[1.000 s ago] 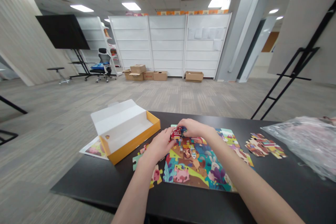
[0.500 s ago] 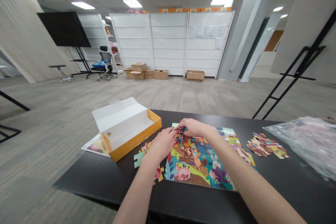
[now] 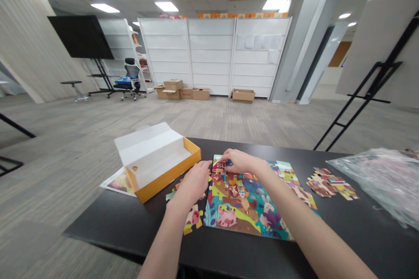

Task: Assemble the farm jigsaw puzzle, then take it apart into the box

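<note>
The puzzle (image 3: pixel 244 196) lay flat on the desk (image 3: pixel 108 229), between its near and far edges, and its longer side appeared to run sideways, roughly along the desk's near edge. Most of it spread nearer the person than the fingertips of both hands. The right hand (image 3: pixel 238 161) was the closer one: it reached across the puzzle to the far-left corner, fingers bent down at the red barn picture (image 3: pixel 219 165). Whether those fingers pinched a piece or only pressed could not be told. The left hand (image 3: pixel 194 180) was just outside the puzzle's left edge, above loose pieces (image 3: pixel 194 219), its fingers partly straightened towards the desk's far edge; no piece showed in it, though its underside was hidden. The open yellow box (image 3: pixel 170 178) sat farther left, and another cluster of pieces (image 3: pixel 331 182) lay apart, towards the desk's right side.
</note>
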### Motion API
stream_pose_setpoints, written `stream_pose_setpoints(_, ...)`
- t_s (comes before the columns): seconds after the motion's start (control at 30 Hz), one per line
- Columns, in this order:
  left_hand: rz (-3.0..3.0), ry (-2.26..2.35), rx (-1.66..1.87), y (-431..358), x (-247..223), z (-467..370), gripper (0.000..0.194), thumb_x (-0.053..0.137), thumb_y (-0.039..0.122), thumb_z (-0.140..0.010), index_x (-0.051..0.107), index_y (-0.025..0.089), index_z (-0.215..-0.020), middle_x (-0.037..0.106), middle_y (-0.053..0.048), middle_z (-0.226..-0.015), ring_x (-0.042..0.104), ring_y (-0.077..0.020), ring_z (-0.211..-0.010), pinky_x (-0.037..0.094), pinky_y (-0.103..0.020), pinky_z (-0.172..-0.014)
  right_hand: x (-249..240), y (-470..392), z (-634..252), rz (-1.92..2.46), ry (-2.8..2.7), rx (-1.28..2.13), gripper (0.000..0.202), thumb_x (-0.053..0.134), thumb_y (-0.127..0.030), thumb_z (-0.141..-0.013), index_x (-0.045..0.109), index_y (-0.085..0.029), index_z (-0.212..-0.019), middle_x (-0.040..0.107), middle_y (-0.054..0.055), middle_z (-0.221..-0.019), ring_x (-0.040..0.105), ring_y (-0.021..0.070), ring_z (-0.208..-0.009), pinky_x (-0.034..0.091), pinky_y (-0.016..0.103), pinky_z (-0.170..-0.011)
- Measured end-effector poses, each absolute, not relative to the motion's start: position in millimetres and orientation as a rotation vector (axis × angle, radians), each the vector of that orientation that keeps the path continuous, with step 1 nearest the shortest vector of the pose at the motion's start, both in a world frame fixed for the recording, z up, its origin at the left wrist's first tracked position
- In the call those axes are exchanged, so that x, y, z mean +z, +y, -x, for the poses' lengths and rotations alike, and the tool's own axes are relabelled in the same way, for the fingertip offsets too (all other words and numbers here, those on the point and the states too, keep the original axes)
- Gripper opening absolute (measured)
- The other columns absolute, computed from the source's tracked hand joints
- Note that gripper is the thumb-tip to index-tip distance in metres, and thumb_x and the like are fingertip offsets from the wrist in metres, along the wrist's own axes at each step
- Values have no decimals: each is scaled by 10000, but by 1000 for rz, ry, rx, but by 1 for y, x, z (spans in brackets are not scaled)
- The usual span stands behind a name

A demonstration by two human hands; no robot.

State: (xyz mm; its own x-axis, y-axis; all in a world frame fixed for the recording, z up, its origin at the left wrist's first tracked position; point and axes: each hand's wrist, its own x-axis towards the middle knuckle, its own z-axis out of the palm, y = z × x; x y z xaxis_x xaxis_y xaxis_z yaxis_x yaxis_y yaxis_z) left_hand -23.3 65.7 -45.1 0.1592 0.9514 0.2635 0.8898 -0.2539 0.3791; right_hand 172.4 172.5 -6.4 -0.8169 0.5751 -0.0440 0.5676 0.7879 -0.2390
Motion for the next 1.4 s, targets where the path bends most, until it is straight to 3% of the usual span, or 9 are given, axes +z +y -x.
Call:
stream_pose_setpoints(0.13,-2210,1925,742,57,-44,44,407,372,159,-966,592,139,-1308,672,-152,-1287,632,-272,-1188,476,-425,-1035,-2,168,-171,981,-2934,419,371,677,-332,-851,735,-227,-1202,681,112,-1183,644,250,-1079,466,301,-944)
stream_pose_setpoints(0.33,-2183,1924,520,48,-37,51,380,481,272,-958,594,183,-1309,677,-113,-1291,630,-267,-1178,465,-389,-1040,4,165,-170,1059,-2971,449,533,770,-348,-768,688,-221,-1280,638,136,-1268,621,296,-1135,466,336,-958)
stream_pose_setpoints(0.5,-2195,1941,405,44,-29,44,364,475,272,-964,608,178,-1289,684,-104,-1266,629,-262,-1165,464,-373,-1019,5,164,-168,1101,-2955,448,508,768,-355,-773,702,-227,-1260,654,132,-1234,632,301,-1111,471,334,-936)
stream_pose_setpoints(0.83,-2270,1869,507,38,-13,27,331,471,242,-971,629,178,-1255,697,-116,-1219,631,-275,-1147,469,-409,-992,-3,166,-168,1071,-2928,494,498,764,-361,-784,698,-217,-1257,643,138,-1233,624,297,-1123,460,351,-962)
stream_pose_setpoints(1.03,-2368,1656,637,31,-10,0,275,536,234,-948,653,213,-1196,703,-84,-1181,620,-252,-1110,478,-399,-978,24,163,-181,1034,-2795,463,590,746,-367,-818,604,-157,-1351,616,166,-1326,585,298,-1216,445,395,-1036)
stream_pose_setpoints(1.27,-2416,1467,578,33,-26,-27,489,677,264,-862,562,214,-1335,621,-100,-1353,485,-304,-1322,378,-503,-1112,62,151,-202,1149,-2783,425,459,702,-368,-861,662,-161,-1268,658,134,-1298,601,288,-1204,458,393,-1033)
stream_pose_setpoints(1.4,-2357,1455,581,34,-26,-27,549,692,230,-833,536,220,-1359,611,-104,-1348,501,-305,-1302,395,-492,-1099,68,148,-208,1198,-2747,471,453,702,-362,-844,671,-184,-1259,681,110,-1279,634,268,-1148,485,364,-986)
